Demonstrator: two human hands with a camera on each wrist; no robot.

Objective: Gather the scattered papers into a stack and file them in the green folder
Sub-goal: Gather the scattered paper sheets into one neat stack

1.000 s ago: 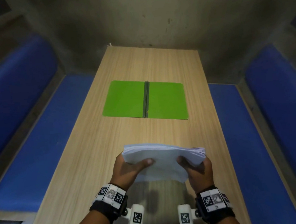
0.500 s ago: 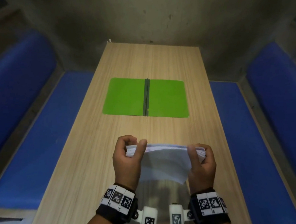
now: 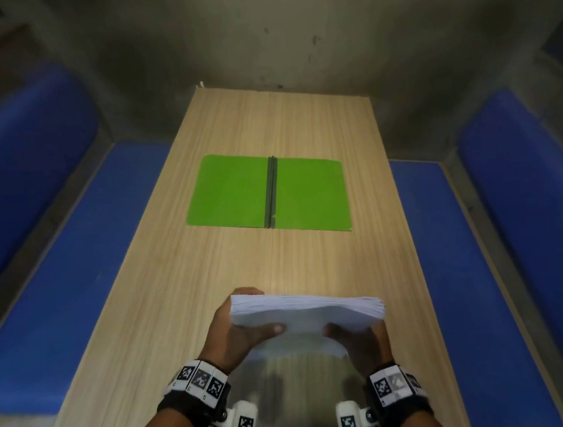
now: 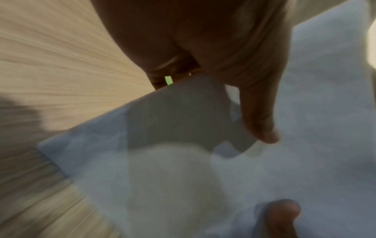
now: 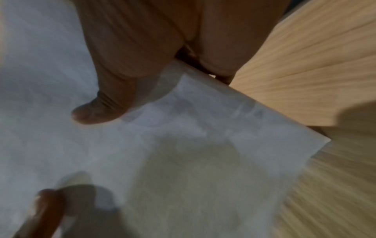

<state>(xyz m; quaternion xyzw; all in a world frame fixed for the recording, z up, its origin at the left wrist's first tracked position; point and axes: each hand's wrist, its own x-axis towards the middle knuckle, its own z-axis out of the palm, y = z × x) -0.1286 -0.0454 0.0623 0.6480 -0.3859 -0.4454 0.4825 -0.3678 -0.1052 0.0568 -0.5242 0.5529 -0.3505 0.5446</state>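
Here, in the head view, the stack of papers sits at about 6 o'clock over the wooden counter, held between both hands. The left hand grips the stack's left end, thumb laid across the top sheet, fingers curled behind the far corner. The right hand grips the right end, thumb on the top sheet; its fingers pass under the stack and are hidden. The stack's far edge is thick and fanned slightly; the near edge droops toward the person. Whether its underside touches the counter cannot be told.

The green folder lies open and flat at 12 o'clock from the stack, well apart from it, a dark spine running down its middle. Blue cushioned benches flank the counter at 9 and 3 o'clock.

The left wrist view, blurred, shows that hand's thumb pressed onto the white sheet, with a sliver of green showing past the fingers. The right wrist view, also blurred, shows its thumb on the paper and the stack's corner jutting over wood grain.
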